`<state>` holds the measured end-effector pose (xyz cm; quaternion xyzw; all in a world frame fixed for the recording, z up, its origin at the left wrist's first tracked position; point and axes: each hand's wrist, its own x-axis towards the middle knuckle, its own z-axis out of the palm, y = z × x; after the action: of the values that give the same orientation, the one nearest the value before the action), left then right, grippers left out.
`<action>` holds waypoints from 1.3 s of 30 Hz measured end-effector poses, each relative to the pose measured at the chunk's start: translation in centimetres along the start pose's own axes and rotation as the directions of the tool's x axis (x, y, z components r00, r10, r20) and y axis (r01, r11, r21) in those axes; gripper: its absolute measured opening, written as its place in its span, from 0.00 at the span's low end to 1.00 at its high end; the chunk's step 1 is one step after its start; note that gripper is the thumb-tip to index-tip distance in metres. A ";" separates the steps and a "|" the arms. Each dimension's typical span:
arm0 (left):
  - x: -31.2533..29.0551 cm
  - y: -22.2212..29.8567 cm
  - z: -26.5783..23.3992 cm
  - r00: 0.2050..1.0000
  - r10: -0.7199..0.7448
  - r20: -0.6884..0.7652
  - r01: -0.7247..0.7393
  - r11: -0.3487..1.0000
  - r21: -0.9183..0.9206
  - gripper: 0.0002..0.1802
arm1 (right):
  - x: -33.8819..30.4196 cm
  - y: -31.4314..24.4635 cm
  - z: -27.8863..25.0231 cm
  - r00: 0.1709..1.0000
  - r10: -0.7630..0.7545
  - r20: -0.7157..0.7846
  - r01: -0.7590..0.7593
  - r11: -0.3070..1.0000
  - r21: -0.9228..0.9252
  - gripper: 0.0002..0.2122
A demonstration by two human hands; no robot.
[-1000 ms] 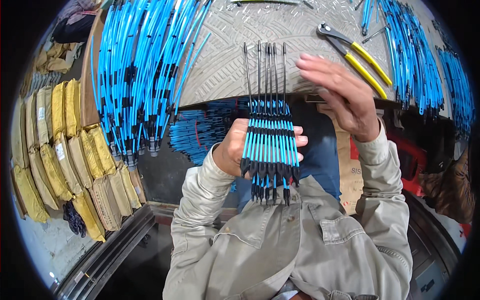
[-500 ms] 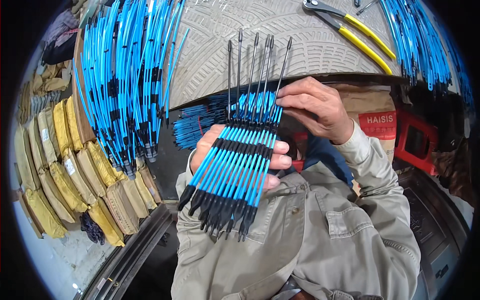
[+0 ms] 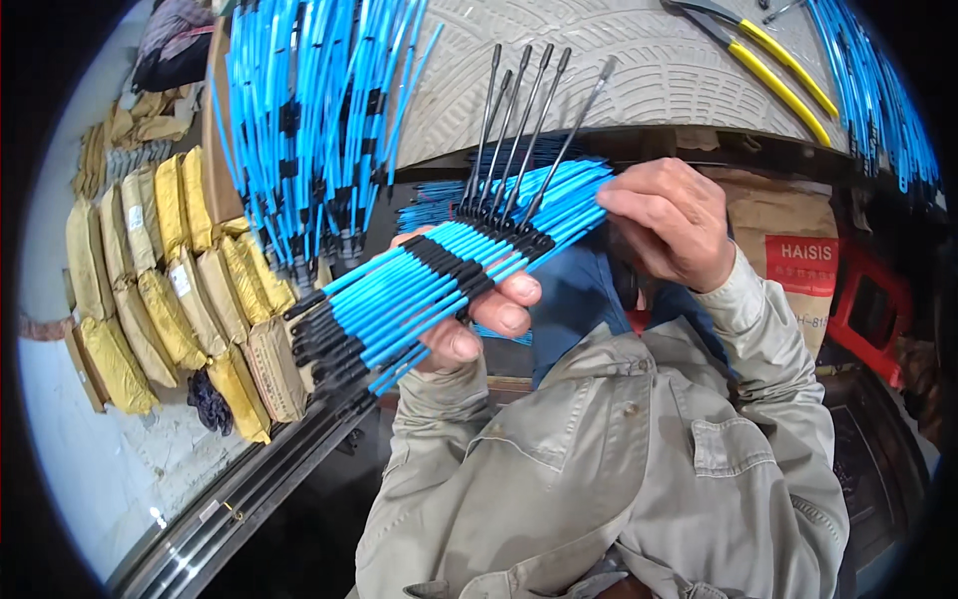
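Note:
My left hand (image 3: 497, 307) holds a flat fan of bright blue rods (image 3: 399, 292) from beneath, its fingertips curled up around the near side. Black sleeves cross the rods in a band, and black tips crowd at their lower left ends. Several thin black rods (image 3: 539, 125) with thicker ends stick up from the fan's middle joints. At the fan's upper right end, my right hand (image 3: 679, 222) has thumb and fingers pressed together by the blue rod ends. Whether it grips one of them is hidden.
Ahead lies a grey patterned tabletop (image 3: 559, 60) with yellow-handled pliers (image 3: 773, 75). Blue rod bundles (image 3: 309, 120) stand at the left, and others (image 3: 878, 90) at the far right. Yellow and tan wrapped packages (image 3: 145, 309) are stacked on the left. Right of me are a brown paper sack (image 3: 778, 215) and a red frame (image 3: 893, 339).
The fan has turned, its black-tipped ends swinging left and up. Its blue rods now slope up to the right, and the black rods lean further right. My right hand stays near its upper end.

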<state>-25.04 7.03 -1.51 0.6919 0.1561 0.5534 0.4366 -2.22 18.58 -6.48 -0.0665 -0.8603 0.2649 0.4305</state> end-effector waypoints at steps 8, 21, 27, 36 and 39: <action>0.5 -0.2 3.1 0.918 -0.002 -0.397 -0.056 0.989 -0.134 0.19 | 0.3 -3.4 -3.8 0.993 0.013 -0.116 -0.022 0.997 -0.079 0.16; 4.2 0.8 7.8 0.826 -0.025 -0.563 0.052 0.998 0.032 0.14 | 0.8 -5.4 -11.8 0.616 0.739 -0.272 -0.576 0.658 0.484 0.07; 6.1 1.3 7.6 0.830 -0.170 -0.532 0.242 0.968 0.069 0.17 | 8.7 3.3 -17.0 0.944 0.282 -0.171 -0.329 0.844 -0.423 0.11; 7.9 0.1 5.9 0.819 -0.271 -0.506 0.260 0.961 -0.095 0.16 | 20.6 20.5 -19.4 0.857 0.438 -0.271 -0.473 0.461 -0.751 0.11; 8.0 -0.2 5.6 0.825 -0.262 -0.501 0.188 0.963 -0.193 0.16 | 17.7 22.2 -21.0 0.508 0.854 -0.110 -0.693 0.329 -0.641 0.10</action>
<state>-17.24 10.34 3.34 0.4613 0.3114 0.6739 0.4859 0.58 51.87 4.88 -0.5730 -0.8006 0.1499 0.0911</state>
